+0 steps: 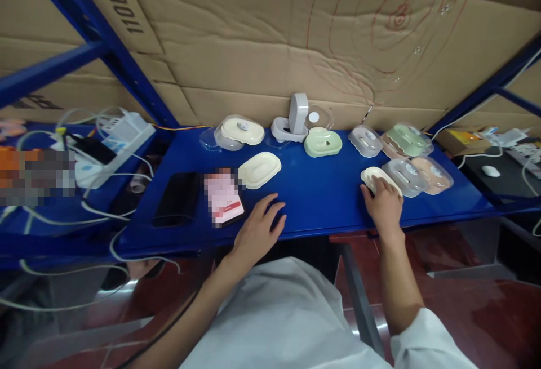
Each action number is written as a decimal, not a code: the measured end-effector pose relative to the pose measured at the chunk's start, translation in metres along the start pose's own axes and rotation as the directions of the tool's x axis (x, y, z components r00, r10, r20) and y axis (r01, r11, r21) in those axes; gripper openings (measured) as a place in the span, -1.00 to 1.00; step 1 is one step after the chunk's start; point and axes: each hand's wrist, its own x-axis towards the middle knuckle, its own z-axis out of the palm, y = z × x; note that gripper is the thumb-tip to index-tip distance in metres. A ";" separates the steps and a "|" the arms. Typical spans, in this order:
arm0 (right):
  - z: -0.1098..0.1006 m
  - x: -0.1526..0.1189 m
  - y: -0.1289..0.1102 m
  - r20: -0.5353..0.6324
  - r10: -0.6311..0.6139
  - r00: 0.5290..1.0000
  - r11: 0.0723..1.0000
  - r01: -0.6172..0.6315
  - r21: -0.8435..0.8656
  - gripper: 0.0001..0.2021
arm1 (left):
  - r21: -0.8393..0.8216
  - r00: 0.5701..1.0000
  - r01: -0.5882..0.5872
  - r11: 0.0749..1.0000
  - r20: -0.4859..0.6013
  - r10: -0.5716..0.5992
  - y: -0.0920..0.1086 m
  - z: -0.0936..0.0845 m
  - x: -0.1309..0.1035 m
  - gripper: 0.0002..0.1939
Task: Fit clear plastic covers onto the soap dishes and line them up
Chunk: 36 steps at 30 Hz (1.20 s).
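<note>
Head view: we are resting our right hand [386, 205] on a cream dish [368, 174] at the right of the blue table [316, 194]. Its fingers are lying forward over the dish, with the thumb reaching along the left edge; we cannot tell whether they are pinching it. Our left hand [257, 231] is hovering at or just above the table's front edge, holding nothing, its fingers slightly spread and curving. A second cream dish [260, 170] is lying just beyond it, next to a phone [224, 200] whose pink screen is blurred out.

Just right of our right hand, a grey dish [404, 177] and a peach dish [431, 175] are sitting under clear covers. Along the back, we are seeing a pale green dish [323, 143] and an upright grey piece [298, 112]. A round white sticker [313, 116] is showing beside that piece, too small for us to read.

Behind, the cardboard [236, 31] is carrying sideways dark print reading "1100X3" [120, 3], running off at the top. Red hand-drawn rings [401, 17] are circling a scrawl that we cannot make out.
</note>
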 end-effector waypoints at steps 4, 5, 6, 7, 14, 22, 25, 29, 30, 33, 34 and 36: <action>0.002 -0.029 -0.021 0.031 -0.221 0.975 0.957 0.210 0.198 -0.61 | -0.037 0.999 0.014 0.999 0.048 -0.012 0.001 -0.003 0.001 -0.64; 0.001 -0.029 -0.030 0.059 -0.312 0.948 0.920 0.286 0.267 -0.61 | -0.052 0.998 0.017 0.998 0.058 -0.014 0.002 -0.005 0.001 -0.61; -0.002 -0.027 -0.041 0.094 -0.415 0.905 0.867 0.363 0.341 -0.62 | -0.067 0.998 0.016 0.998 0.068 -0.011 0.002 -0.007 0.001 -0.59; -0.005 -0.022 -0.051 0.122 -0.513 0.850 0.804 0.426 0.415 -0.62 | -0.077 0.997 0.007 0.997 0.079 -0.001 0.002 -0.009 0.002 -0.56; 0.007 0.065 -0.095 0.069 -0.562 0.825 0.729 0.453 0.513 -0.58 | 0.049 0.998 0.047 0.998 0.039 -0.049 -0.008 -0.007 0.024 -0.43; 0.017 0.055 -0.092 0.085 -0.636 0.767 0.679 0.504 0.534 -0.61 | 0.189 0.996 0.083 0.978 0.014 -0.088 -0.015 0.011 0.034 -0.41; 0.003 0.016 -0.095 0.062 -0.645 0.761 0.654 0.509 0.560 -0.62 | 0.251 0.991 0.116 0.961 0.030 -0.128 -0.011 0.013 0.038 -0.31; 0.001 -0.023 -0.096 0.060 -0.621 0.781 0.649 0.470 0.598 -0.64 | 0.226 0.994 0.081 0.971 0.053 -0.096 -0.003 0.005 0.047 -0.31; 0.002 -0.028 -0.095 0.054 -0.611 0.790 0.642 0.455 0.617 -0.64 | 0.218 0.995 0.080 0.973 0.039 -0.091 -0.001 0.001 0.049 -0.34; 0.007 -0.031 -0.094 0.060 -0.570 0.819 0.641 0.397 0.657 -0.47 | 0.188 0.998 0.064 0.980 -0.009 -0.064 0.003 -0.012 0.054 -0.43; 0.008 -0.030 -0.095 0.076 -0.558 0.826 0.649 0.377 0.661 -0.36 | 0.170 0.999 0.051 0.984 -0.020 -0.048 0.004 -0.015 0.054 -0.46; 0.010 -0.026 -0.099 0.102 -0.534 0.839 0.672 0.348 0.654 -0.10 | 0.122 1.000 0.010 0.992 -0.021 -0.008 0.007 -0.018 0.053 -0.50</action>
